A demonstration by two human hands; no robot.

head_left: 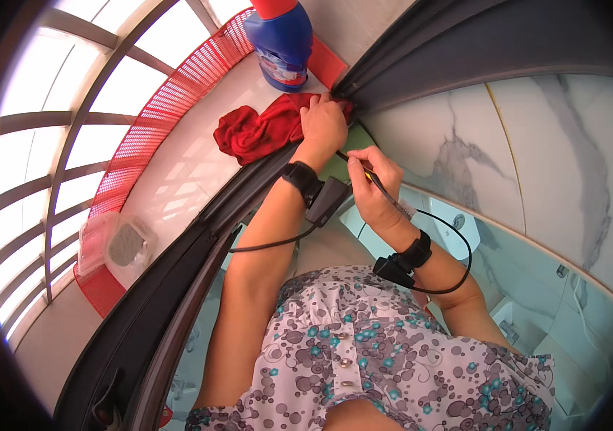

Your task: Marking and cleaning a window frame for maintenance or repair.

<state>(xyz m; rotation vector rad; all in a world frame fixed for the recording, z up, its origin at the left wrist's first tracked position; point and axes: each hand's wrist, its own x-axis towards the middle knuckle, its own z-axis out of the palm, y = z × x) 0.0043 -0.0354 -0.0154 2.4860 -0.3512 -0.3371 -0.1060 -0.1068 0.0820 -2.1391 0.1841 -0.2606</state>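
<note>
My left hand (325, 128) is closed on one end of a crumpled red cloth (256, 133), at the corner where the dark window frame (198, 251) meets the wall. The rest of the cloth lies bunched on the white sill. Just nearer and to the right, my right hand (378, 188) pinches a thin dark toothbrush (384, 188) with a bit of yellow on it. Its pale bristles (406, 209) lie back by my wrist, while the handle's other end points toward the frame corner. Under my hands shows a green surface (362, 144).
A blue bottle with a red cap (281, 50) stands on the sill (177, 169) beyond the cloth. Red mesh (155, 108) lines the window bars (69, 118). A clear plastic container (123, 248) sits at the left. Marbled wall tiles (457, 144) rise at the right.
</note>
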